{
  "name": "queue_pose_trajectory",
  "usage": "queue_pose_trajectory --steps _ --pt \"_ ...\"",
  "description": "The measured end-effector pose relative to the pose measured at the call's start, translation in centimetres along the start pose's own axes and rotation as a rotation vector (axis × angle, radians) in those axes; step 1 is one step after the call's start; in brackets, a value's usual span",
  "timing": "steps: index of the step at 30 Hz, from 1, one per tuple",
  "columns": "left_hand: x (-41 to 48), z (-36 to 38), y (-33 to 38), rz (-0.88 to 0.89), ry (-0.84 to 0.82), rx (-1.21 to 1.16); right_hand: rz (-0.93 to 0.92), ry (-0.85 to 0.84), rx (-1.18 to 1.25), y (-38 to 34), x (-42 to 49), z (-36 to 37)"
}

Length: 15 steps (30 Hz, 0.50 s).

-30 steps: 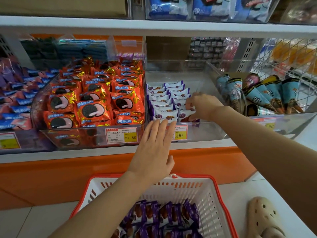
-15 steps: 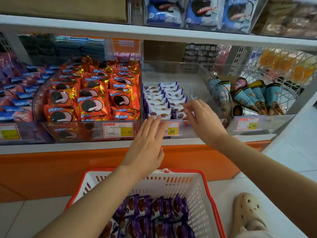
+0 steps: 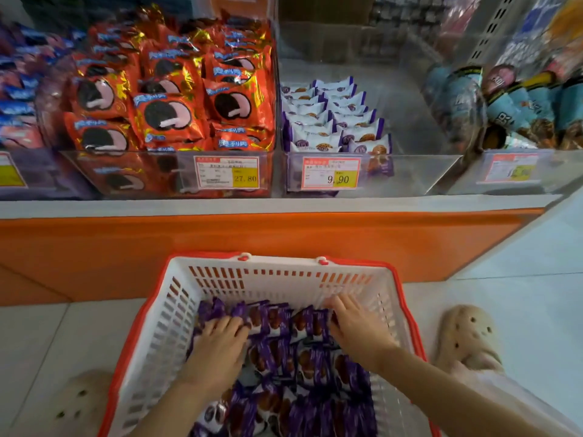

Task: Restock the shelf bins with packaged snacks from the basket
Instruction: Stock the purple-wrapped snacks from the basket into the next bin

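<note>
Reaching into basket [image 3: 284,280], piled with purple snacks [image 3: 315,361]. Left hand [image 3: 217,345]: fingertips sink among the packs, too blurred to tell whether it grips one. Right hand [image 3: 355,328]: fingers spread straight, resting on packs by the basket's right wall, nothing grasped. Middle bin [image 3: 416,175] on shelf holds two rows of packs on its left side.

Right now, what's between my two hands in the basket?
In the head view, only purple-wrapped snack packets lie between the left hand and right hand.
</note>
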<state>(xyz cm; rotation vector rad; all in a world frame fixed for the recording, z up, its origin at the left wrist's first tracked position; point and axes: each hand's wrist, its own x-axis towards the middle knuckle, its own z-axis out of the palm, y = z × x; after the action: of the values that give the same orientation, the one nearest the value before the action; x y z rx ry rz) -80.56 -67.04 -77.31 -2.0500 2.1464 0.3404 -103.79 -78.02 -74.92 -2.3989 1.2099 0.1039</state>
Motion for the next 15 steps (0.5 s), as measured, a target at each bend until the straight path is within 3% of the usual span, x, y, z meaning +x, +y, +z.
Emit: queue_pose_trajectory --steps 4,8,11,15 --pt "-1.8 4.5 -1.3 0.037 -0.345 -0.095 0.129 -0.244 0.021 0.7 0.4 5.6" --pt "-3.0 6.8 -1.9 0.008 -0.52 -0.207 0.265 -0.38 0.102 1.1 0.8 9.9" --pt "-3.4 7.8 -2.0 -0.058 -0.558 -0.294 0.348 -0.416 0.198 1.1 1.1 12.1" --pt "-2.5 7.6 -1.6 -0.083 -0.525 -0.205 0.442 -0.316 0.198 0.2 1.6 13.5"
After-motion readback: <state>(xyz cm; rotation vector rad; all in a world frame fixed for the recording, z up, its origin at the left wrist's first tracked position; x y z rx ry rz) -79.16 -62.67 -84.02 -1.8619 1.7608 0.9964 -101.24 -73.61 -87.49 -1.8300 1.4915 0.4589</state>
